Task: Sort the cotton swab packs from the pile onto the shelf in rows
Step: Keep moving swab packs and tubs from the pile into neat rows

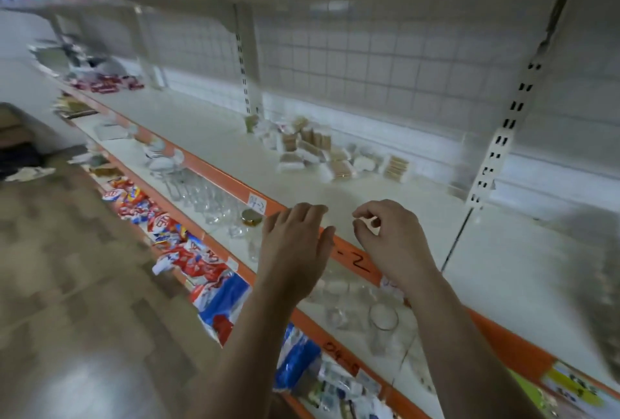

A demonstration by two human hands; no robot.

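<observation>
Right now both hands hang over the front edge of the middle shelf [218, 136], close to each other but not touching. The left hand [295, 250] is flat, palm down, with its fingers nearly straight and close together. It holds nothing, and its fingertips reach just past the orange strip [355, 259] on the front edge. The right hand [389, 237] is beside it, a bit further in over the white shelf. Its fingers are curled in and the thumb meets the first finger. The picture is too blurry to tell if something small is pinched there.

The pile of cotton swab packs [328, 153] lies in a messy heap near the back edge of this shelf, well away from both hands. It sits between the two upright posts, closer to the left post [246, 83]. The packs point every which way and some lie on top of others.

On the shelf below stand clear glasses [201, 197] and a jar with a gold lid [251, 217]. Red and white bags [188, 250] lie lower down, along the bottom shelf.
</observation>
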